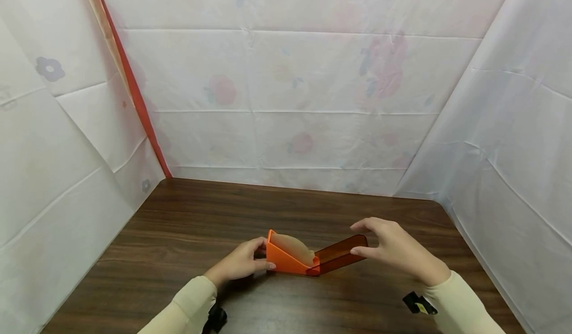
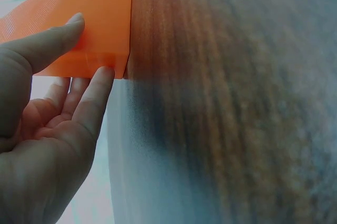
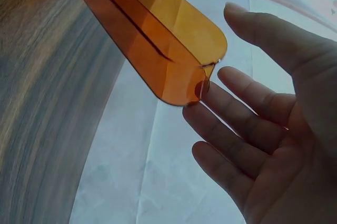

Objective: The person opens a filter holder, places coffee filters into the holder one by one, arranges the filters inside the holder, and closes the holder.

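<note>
An orange wedge-shaped box [image 1: 282, 261] stands on the table, its tall end to the left. Inside it rises a tan, rounded piece [image 1: 292, 245] that looks like a stack of coffee filters. A see-through amber lid [image 1: 341, 254] is swung out to the right from the low end. My left hand [image 1: 241, 260] holds the tall end, thumb on the near side and fingertips at the end wall [image 2: 87, 66]. Around the lid's free end is my right hand [image 1: 397, 247], thumb apart from the fingers. In the right wrist view, fingertips [image 3: 208, 90] touch or nearly touch the lid's edge.
Dark wood-grain table [image 1: 192, 215] lies under the box. White printed sheets [image 1: 286, 140] hang behind it and along both sides, close to the table's edges. An orange strip [image 1: 138, 100] runs down the back left corner.
</note>
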Motion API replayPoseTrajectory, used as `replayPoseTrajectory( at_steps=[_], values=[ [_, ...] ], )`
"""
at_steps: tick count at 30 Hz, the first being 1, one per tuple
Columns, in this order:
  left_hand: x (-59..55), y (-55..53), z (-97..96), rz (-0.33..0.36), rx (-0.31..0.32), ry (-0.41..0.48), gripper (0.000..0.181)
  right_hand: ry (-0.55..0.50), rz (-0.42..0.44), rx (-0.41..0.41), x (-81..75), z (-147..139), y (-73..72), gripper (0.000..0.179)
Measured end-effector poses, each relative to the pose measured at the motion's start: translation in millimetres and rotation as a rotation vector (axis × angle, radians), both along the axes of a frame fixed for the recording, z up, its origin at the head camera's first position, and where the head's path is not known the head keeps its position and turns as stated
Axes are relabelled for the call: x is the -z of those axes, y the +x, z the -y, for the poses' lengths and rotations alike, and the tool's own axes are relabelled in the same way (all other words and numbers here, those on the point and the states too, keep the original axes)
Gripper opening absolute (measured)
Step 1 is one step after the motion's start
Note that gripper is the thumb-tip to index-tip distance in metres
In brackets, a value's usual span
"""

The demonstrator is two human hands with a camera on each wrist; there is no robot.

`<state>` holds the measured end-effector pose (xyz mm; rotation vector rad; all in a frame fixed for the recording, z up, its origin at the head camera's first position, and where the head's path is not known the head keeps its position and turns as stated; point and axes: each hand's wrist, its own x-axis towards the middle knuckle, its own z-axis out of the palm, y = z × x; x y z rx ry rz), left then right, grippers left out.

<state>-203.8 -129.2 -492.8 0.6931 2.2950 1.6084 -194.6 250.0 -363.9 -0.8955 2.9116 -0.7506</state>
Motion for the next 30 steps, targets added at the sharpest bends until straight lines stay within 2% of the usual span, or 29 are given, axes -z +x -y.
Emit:
replayPoseTrajectory(
  at_steps=[13, 21, 30],
  values=[
    [-3.3, 1.6, 0.2, -0.008, 0.008, -0.014, 0.031, -0.016, 0.000, 0.032, 7.8, -11.7, 3.9, 0.052],
    [-5.5, 2.3, -0.2, 0.000, 0.011, -0.018, 0.031, -0.036, 0.033, 0.061, 19.4, -15.2, 4.3, 0.056],
    [-5.2, 2.4, 0.2, 0.006, 0.010, -0.019, 0.031, -0.052, 0.058, 0.059, 26.3, -16.9, 2.8, 0.047]
  ],
)
